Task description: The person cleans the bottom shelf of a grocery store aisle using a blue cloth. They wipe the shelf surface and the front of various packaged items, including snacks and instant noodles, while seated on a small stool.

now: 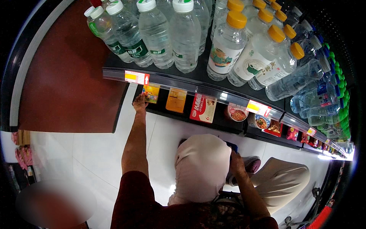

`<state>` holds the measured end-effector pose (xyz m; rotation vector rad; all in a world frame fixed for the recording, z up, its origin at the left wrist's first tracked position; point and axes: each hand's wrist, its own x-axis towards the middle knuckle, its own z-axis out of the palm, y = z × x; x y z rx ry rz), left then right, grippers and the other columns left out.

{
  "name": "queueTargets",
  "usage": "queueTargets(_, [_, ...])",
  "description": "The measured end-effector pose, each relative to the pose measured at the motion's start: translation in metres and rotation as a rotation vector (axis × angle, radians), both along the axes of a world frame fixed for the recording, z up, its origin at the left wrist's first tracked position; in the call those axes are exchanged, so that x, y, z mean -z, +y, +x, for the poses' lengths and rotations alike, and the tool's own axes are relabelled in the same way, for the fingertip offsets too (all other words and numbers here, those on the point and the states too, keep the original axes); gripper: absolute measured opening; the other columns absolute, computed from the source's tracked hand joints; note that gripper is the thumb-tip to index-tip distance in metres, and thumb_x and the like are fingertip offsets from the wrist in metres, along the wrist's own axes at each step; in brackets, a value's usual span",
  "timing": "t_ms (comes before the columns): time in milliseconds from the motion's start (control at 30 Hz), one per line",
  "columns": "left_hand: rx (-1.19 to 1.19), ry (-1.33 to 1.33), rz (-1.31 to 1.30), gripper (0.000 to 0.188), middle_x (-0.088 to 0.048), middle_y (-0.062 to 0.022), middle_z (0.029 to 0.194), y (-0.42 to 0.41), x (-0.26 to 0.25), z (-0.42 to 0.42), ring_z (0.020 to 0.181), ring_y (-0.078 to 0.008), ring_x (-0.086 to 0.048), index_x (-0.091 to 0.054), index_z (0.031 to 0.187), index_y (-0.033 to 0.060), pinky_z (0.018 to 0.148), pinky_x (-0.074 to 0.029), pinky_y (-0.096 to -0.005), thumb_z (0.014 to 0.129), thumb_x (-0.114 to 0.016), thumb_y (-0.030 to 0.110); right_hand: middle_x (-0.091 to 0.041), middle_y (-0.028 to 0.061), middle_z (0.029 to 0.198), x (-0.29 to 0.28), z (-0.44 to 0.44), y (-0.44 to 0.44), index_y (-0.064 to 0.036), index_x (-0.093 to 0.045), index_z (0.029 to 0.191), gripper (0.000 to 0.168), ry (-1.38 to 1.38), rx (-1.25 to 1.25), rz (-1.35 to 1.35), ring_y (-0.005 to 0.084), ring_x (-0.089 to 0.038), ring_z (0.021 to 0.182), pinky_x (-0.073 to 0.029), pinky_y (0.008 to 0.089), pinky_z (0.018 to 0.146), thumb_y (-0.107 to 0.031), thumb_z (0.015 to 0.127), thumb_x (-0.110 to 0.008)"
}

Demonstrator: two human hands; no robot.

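My left hand point(140, 103) reaches to the left end of the low black shelf and touches a yellow printed package point(151, 93); its fingertips are partly hidden, so its grip cannot be told. Beside that package stand an orange-yellow box point(176, 100) and a red and cream carton point(203, 108). Farther right are a bowl of instant noodles point(238, 113) and a second noodle bowl point(260, 121). Beside my knee, my right hand point(237, 163) is closed around a dark blue object point(232, 146), mostly hidden behind the knee.
Above the low shelf, a black shelf point(177, 78) with price tags holds water bottles with white caps point(186, 37) and bottles with yellow caps point(227, 48). A dark red panel point(71, 86) rises at left. A blurred shape, seemingly a person point(57, 204), is at lower left.
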<state>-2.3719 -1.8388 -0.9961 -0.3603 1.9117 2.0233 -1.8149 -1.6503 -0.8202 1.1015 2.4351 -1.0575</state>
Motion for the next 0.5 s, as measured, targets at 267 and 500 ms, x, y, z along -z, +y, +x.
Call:
queueTargets(267, [0.157,0.665,-0.741,0.052,-0.061,-0.0161,0.114,0.01,-0.06,0.045,0.104,-0.0309,-0.055,-0.059,0.12,0.0003,0.093,-0.046,-0.0418,0.081,-0.075,0.03,-0.046,0.0251,0.138,0.002,-0.002,-0.009,-0.018,-0.031,0.149,0.087,-0.027,0.007,-0.078,0.044,-0.05,0.12,-0.046,0.0504,0.096,0.0,0.077,-0.075])
queueTargets(500, [0.531,1.031,-0.865,0.088,-0.048,-0.0232,0.127,0.078,-0.124,0.159,0.115,-0.0391,-0.047,-0.041,0.137,0.0043,0.097,-0.042,-0.0489,0.071,-0.08,0.047,-0.045,0.0271,0.137,-0.005,-0.007,-0.007,-0.015,-0.036,0.147,0.074,0.028,0.09,-0.168,0.0443,-0.049,0.121,-0.044,0.0472,0.101,-0.001,0.082,-0.069])
